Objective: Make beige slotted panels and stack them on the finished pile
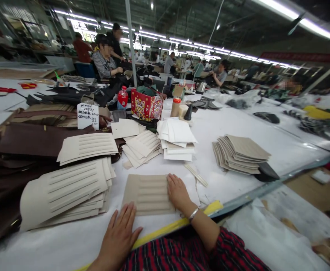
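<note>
A beige slotted card piece (148, 192) lies flat on the white table (238, 131) right in front of me. My right hand (178, 192) rests flat on its right edge, fingers stretched out. At the piece's near left corner my left hand (119, 235) lies flat, fingers spread, its fingertips touching the lower edge. Neither hand grips anything. A silver bracelet (193, 213) sits on my right wrist.
Stacks of slotted beige pieces (69, 192) lie left, with more stacks (142, 147), white sheets (177, 139) and a grey-beige stack (241, 152) behind. Brown leather pieces (35, 139) pile at far left. A red patterned bag (145, 105) and bottle (122, 98) stand behind. Other people sit at the tables beyond.
</note>
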`<control>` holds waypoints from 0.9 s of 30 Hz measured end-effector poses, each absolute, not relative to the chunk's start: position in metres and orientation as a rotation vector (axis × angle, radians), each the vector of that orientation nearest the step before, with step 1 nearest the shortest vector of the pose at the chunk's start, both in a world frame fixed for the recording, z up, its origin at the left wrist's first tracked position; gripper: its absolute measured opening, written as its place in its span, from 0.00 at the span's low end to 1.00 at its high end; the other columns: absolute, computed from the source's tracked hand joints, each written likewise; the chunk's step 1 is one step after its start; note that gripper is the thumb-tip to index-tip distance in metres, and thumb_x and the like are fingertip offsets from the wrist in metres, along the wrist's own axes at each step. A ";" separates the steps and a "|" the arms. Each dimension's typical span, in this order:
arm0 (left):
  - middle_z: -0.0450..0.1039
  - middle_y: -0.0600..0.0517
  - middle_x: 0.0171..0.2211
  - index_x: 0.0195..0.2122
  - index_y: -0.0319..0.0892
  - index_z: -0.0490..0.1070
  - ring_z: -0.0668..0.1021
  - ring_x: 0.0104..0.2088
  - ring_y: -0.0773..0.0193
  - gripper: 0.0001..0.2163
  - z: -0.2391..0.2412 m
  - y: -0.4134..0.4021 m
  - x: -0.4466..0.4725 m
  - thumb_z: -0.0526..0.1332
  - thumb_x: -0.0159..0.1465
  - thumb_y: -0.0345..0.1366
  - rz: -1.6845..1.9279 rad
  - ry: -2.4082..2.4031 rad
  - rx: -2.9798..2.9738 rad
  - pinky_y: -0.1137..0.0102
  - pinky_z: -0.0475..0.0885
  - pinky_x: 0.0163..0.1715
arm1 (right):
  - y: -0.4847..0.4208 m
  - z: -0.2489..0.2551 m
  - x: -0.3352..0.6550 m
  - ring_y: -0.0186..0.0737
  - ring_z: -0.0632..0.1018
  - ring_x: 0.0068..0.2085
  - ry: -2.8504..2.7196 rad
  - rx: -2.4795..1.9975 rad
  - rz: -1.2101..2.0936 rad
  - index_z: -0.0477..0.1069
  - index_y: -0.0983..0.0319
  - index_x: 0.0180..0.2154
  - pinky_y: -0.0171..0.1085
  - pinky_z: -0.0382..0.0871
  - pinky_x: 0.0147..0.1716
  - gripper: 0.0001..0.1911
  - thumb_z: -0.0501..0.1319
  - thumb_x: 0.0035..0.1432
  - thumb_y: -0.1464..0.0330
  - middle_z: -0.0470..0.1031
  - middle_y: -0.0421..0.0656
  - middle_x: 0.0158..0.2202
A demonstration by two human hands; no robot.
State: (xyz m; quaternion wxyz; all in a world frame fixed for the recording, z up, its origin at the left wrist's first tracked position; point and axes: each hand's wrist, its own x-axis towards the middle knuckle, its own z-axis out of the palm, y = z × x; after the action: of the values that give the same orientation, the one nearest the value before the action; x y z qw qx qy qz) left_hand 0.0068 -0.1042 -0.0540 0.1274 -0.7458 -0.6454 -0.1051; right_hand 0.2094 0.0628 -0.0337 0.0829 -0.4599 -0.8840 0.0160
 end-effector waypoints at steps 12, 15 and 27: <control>0.52 0.45 0.60 0.57 0.35 0.55 0.55 0.59 0.55 0.28 -0.044 0.010 0.013 0.44 0.62 0.50 -0.197 -2.272 -2.054 0.58 0.48 0.56 | 0.055 -0.022 0.213 0.49 0.64 0.53 -2.923 -1.093 -0.409 0.64 0.74 0.50 0.50 0.51 0.55 0.20 0.49 0.55 0.77 0.66 0.58 0.50; 0.52 0.44 0.60 0.57 0.35 0.56 0.55 0.59 0.54 0.27 -0.043 0.004 0.017 0.44 0.62 0.49 -0.195 -2.293 -2.001 0.58 0.48 0.55 | 0.008 -0.024 0.221 0.51 0.66 0.50 -3.008 -0.931 -0.456 0.69 0.77 0.44 0.51 0.49 0.56 0.18 0.52 0.52 0.76 0.69 0.61 0.46; 0.51 0.44 0.60 0.56 0.38 0.58 0.54 0.59 0.49 0.26 -0.031 0.004 0.076 0.48 0.60 0.47 -0.360 -2.103 -2.188 0.51 0.46 0.55 | 0.130 0.011 0.284 0.50 0.68 0.48 -2.474 -1.973 -0.182 0.63 0.73 0.48 0.46 0.64 0.40 0.19 0.45 0.55 0.79 0.66 0.61 0.46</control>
State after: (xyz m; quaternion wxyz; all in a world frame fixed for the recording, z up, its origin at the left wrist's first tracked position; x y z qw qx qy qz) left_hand 0.0756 0.0038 -0.0309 0.0426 -0.7152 -0.6876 -0.1178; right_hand 0.2842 0.1301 0.0113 -0.0141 -0.6223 -0.7805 -0.0575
